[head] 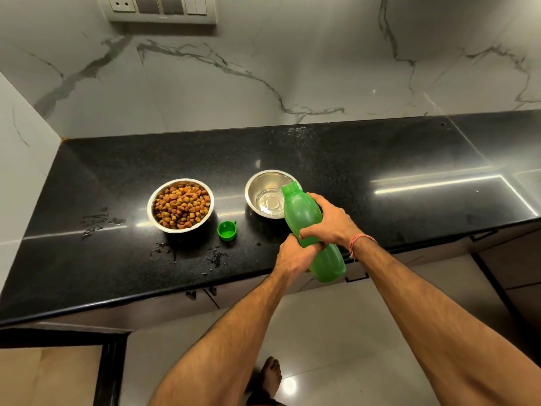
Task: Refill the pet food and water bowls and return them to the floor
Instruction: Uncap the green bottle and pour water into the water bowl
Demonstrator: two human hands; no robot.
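Two hands, left hand (295, 256) and right hand (330, 221), wrapped tight around the green bottle (307, 227) at the middle of the frame. Tipped too fast, water could splash over the water bowl (263, 183). Its long body slanted, open mouth pointing up-left over the bowl. The food bowl (180, 206) sat full at the left.

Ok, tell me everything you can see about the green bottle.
The green bottle looks like translucent plastic with a ribbed waist. It is uncapped; its green cap lies apart on the black counter. The bottle is tilted, mouth over the near rim of the steel water bowl, which holds a little water. The right hand grips its middle and the left hand grips lower down. Its base hangs past the counter edge.
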